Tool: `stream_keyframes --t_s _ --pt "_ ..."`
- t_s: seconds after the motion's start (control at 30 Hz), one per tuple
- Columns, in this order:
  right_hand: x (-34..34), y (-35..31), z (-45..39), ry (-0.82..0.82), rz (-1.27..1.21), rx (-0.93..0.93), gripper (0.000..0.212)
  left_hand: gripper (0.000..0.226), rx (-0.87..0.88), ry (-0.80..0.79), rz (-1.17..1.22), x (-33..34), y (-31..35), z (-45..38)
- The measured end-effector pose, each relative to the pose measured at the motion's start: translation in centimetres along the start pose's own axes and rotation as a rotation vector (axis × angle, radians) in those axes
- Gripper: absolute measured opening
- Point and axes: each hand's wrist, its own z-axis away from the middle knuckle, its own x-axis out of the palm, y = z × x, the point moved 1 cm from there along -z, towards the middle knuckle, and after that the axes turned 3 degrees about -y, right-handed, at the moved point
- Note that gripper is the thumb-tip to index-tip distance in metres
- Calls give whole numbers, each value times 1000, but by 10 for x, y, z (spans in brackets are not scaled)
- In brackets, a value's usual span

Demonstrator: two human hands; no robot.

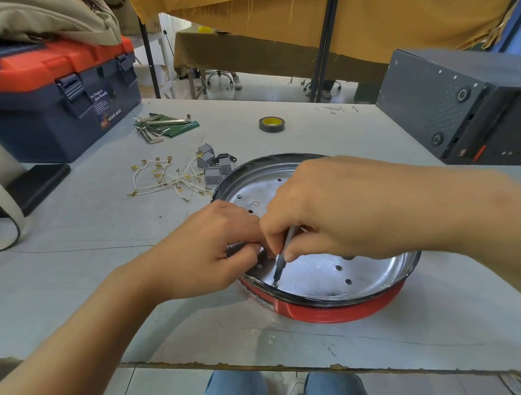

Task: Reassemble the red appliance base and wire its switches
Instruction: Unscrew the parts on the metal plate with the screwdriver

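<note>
The red appliance base (332,309) lies on the table with its shiny metal inner plate (319,272) facing up. My right hand (337,209) pinches a thin grey screwdriver (281,260), whose tip sits on a screw (275,284) near the plate's front left rim. My left hand (205,250) grips the base's left rim, fingers curled over the edge beside the screwdriver. Several grey switches (213,163) and a tangle of white wires with brass terminals (169,180) lie behind the base to the left.
A blue and orange toolbox (55,95) stands at the back left, hex keys on a green pouch (163,125) next to it. A roll of tape (271,124) lies mid-table. A dark grey box (464,107) fills the right. The table's front edge (260,366) is chipped.
</note>
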Motion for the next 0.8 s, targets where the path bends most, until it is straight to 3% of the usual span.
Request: stream_keyframes --t_s 0.13,0.47,0.7,0.8 --pt "-2 -2 -2 45 15 -15 9 24 -9 -11 20 1 -1 -1" --pt "1 9 -5 -14 -296 157 19 24 -8 0 -31 -1 2 0" --pt "10 7 -4 -14 18 -29 11 21 6 21 -33 0 1 -1" --pt "17 11 -17 -4 221 -45 32 20 17 23 -17 0 1 -1"
